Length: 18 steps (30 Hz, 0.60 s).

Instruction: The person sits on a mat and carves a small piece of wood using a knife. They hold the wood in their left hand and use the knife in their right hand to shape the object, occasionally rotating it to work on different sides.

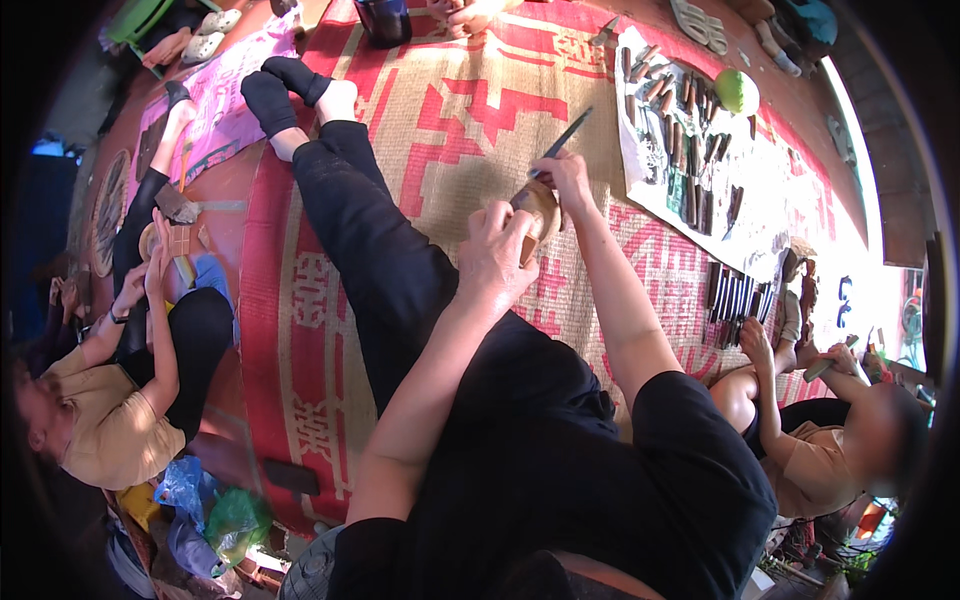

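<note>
My left hand point(495, 255) is closed around a rounded, light-brown wooden piece point(541, 208), its fingers curled over the near side. Just beyond it, my right hand point(568, 182) grips a thin dark blade-like tool point(574, 133) that points away to the upper right. The tool's lower end is hidden by my fingers, so where it meets the wood cannot be seen. Both hands are close together above the woven mat point(470, 185), to the right of my outstretched legs.
A white sheet point(640, 185) at right carries many wooden-handled tools, with a green ball point(737, 91) at its edge. Below it lies a row of dark tools point(738, 305). People work at left and right. A dark blue container point(384, 22) stands at the far edge.
</note>
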Available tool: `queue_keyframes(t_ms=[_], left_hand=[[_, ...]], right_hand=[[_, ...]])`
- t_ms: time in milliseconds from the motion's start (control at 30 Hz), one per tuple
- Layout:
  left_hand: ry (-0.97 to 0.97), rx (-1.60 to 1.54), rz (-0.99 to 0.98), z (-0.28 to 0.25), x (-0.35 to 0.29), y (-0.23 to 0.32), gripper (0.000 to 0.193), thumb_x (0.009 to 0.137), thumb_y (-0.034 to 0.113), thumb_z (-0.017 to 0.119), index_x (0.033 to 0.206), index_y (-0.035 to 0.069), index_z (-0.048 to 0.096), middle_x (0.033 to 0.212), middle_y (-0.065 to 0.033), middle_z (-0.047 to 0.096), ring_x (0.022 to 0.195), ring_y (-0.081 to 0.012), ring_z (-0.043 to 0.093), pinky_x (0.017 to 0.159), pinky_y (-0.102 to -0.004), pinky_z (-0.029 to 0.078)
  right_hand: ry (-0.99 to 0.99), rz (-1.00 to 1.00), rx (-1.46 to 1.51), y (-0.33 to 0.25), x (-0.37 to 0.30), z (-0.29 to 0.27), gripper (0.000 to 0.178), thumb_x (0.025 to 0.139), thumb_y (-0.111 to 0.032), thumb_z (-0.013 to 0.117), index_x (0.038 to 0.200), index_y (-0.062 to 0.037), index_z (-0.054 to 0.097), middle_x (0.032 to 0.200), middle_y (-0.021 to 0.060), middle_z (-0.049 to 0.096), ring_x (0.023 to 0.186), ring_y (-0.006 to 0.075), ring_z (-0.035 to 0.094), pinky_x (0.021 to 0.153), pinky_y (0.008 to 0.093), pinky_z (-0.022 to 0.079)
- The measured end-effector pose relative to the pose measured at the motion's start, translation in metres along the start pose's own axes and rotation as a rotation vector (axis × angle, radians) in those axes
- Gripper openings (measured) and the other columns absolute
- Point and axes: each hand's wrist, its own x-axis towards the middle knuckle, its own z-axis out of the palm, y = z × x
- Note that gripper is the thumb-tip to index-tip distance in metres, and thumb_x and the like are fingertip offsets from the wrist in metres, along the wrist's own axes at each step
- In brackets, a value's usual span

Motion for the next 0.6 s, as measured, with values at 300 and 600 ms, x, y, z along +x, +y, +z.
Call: queue_keyframes(t_ms=[300, 600], left_hand=[[0.018, 0.025, -0.019, -0.001, -0.001, 0.0, 0.041, 0.064, 0.005, 0.073, 0.1, 0.009, 0.053, 0.106, -0.0093, 0.047, 0.102, -0.034, 0.05, 0.08, -0.0438, 0.051], [0.008, 0.016, -0.032, 0.0, -0.002, 0.0, 0.04, 0.064, 0.006, 0.072, 0.099, 0.01, 0.052, 0.106, -0.0091, 0.047, 0.103, -0.0336, 0.05, 0.08, -0.0442, 0.051]], right_hand=[[-0.124, -0.031, -0.092, 0.006, 0.001, -0.002, 0.016, 0.073, -0.009, 0.068, 0.084, 0.0011, 0.064, 0.072, 0.0108, 0.065, 0.067, 0.0175, 0.065, 0.063, 0.0313, 0.053], [-0.042, 0.041, 0.14, 0.0, -0.001, -0.014, 0.011, 0.077, -0.009, 0.066, 0.082, -0.0011, 0.06, 0.076, 0.0098, 0.065, 0.065, 0.0184, 0.063, 0.063, 0.031, 0.053]])
